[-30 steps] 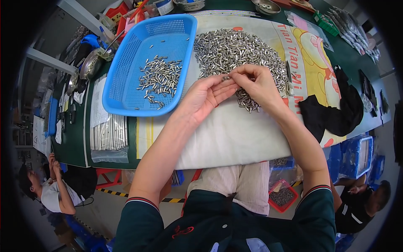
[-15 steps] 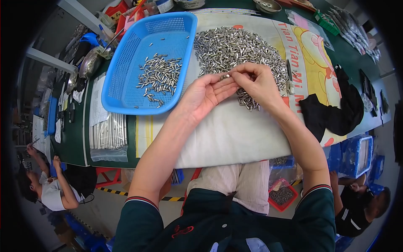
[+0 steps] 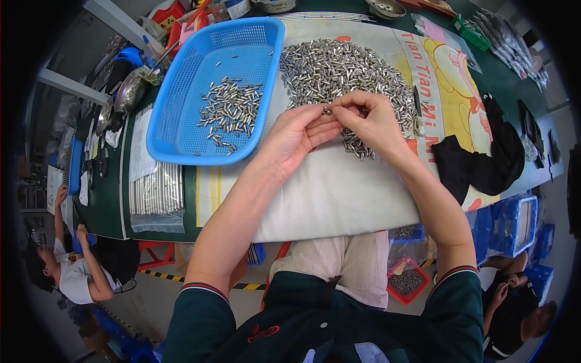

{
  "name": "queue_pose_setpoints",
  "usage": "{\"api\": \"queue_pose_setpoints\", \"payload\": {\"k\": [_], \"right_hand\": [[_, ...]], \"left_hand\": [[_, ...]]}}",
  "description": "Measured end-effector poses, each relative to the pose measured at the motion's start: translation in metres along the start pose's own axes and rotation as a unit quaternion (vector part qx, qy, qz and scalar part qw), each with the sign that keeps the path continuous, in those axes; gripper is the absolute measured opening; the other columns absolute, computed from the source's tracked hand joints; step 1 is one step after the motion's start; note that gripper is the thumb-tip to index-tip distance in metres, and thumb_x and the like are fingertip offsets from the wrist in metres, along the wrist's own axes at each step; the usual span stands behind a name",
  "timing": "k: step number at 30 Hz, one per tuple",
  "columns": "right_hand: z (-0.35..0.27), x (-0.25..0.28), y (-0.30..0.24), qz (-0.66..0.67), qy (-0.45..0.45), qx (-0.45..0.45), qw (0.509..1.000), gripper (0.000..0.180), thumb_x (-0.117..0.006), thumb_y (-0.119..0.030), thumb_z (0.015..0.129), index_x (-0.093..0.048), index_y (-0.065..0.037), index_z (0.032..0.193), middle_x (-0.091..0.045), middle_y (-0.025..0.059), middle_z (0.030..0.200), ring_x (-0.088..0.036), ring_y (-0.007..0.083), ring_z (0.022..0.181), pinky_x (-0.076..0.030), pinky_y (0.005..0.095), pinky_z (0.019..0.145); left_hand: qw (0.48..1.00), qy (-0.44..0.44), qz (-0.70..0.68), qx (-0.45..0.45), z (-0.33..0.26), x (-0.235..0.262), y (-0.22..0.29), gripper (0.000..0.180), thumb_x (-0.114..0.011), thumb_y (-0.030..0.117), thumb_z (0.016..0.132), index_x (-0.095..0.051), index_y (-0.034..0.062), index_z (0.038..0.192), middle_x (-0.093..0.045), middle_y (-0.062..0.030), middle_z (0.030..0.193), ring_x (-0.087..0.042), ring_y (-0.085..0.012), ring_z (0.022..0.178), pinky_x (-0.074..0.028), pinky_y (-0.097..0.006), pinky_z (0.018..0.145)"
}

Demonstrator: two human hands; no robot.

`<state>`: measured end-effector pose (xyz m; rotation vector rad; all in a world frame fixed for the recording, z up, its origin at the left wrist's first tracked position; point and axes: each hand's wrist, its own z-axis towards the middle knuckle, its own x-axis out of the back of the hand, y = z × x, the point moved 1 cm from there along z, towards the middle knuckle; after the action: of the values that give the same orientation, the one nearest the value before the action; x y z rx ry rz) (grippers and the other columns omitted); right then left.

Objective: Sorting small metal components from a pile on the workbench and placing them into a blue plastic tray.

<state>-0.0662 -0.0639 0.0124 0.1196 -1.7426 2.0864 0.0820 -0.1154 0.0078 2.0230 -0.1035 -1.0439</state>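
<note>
Small silvery metal pins [image 3: 327, 111] sit between the fingertips of both hands, in front of the big heap of pins [image 3: 345, 69]. My left hand [image 3: 295, 134] is closed on them at the thumb and forefinger, its other fingers stretched beneath with the palm partly upward. From the other side my right hand [image 3: 370, 123] pinches at the same spot, thumb and forefinger bent together; more pins may be hidden in its curled fingers. A blue perforated plastic basket [image 3: 158, 130] stands left of my hands, with a looser pile of pins [image 3: 233, 109] in it.
A pale printed cloth [image 3: 345, 202] covers the table under the heap. Black fabric [image 3: 478, 166] lies at right, bagged metal rods [image 3: 156, 190] at left. Below the table is a red tray [image 3: 407, 284] of small parts. Co-workers sit at left [image 3: 78, 272] and right [image 3: 514, 308].
My left hand has rolled slightly, showing less palm, and the pins at the fingertips have shifted. The left co-worker's arm reaches higher; the right co-worker has moved lower. Basket and heap look unchanged.
</note>
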Motion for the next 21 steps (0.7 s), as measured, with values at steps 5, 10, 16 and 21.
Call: {"api": "queue_pose_setpoints", "payload": {"k": [5, 10, 16, 21], "right_hand": [[-0.0002, 0.0, -0.0026, 0.002, 0.006, -0.007, 1.0, 0.016, -0.06, -0.011, 0.073, -0.066, 0.001, 0.082, -0.049, -0.0019, 0.055, -0.043, 0.0042, 0.052, -0.036, 0.0211, 0.047], [-0.0009, -0.0005, -0.0026, 0.043, 0.017, -0.005, 0.999, 0.013, -0.061, -0.008, 0.074, -0.065, 0.003, 0.08, -0.05, -0.0025, 0.056, -0.044, 0.0039, 0.052, -0.037, 0.0193, 0.047], [-0.0017, -0.0003, -0.0074, 0.083, 0.006, -0.028, 0.996, 0.011, -0.061, -0.006, 0.074, -0.064, 0.003, 0.08, -0.051, -0.0029, 0.057, -0.046, 0.0029, 0.052, -0.037, 0.0182, 0.047], [-0.0009, 0.0006, -0.0055, 0.051, 0.004, -0.018, 0.999, 0.011, -0.061, -0.006, 0.074, -0.064, 0.003, 0.079, -0.054, -0.0024, 0.057, -0.045, 0.0022, 0.052, -0.037, 0.0187, 0.047]], "left_hand": [[0.999, 0.02, 0.026, -0.009, 0.0016, 0.0031, -0.0025, 0.019, -0.05, 0.015, 0.089, -0.052, -0.0001, 0.1, -0.061, -0.0151, 0.096, -0.062, -0.0214, 0.087, -0.052, -0.03, 0.079], [0.998, 0.029, 0.045, -0.018, 0.0023, 0.0062, -0.0037, 0.017, -0.053, 0.017, 0.088, -0.053, 0.0023, 0.097, -0.063, -0.0112, 0.089, -0.062, -0.0162, 0.079, -0.053, -0.025, 0.07], [0.997, 0.023, 0.072, -0.003, 0.0006, 0.0051, -0.0027, 0.015, -0.055, 0.02, 0.088, -0.055, 0.0066, 0.094, -0.063, -0.0039, 0.08, -0.058, -0.0072, 0.064, -0.047, -0.017, 0.056], [0.995, 0.02, 0.094, -0.003, 0.0001, 0.0033, -0.0022, 0.016, -0.056, 0.024, 0.087, -0.057, 0.0081, 0.091, -0.063, -0.0009, 0.077, -0.055, -0.004, 0.061, -0.042, -0.016, 0.051]]}}
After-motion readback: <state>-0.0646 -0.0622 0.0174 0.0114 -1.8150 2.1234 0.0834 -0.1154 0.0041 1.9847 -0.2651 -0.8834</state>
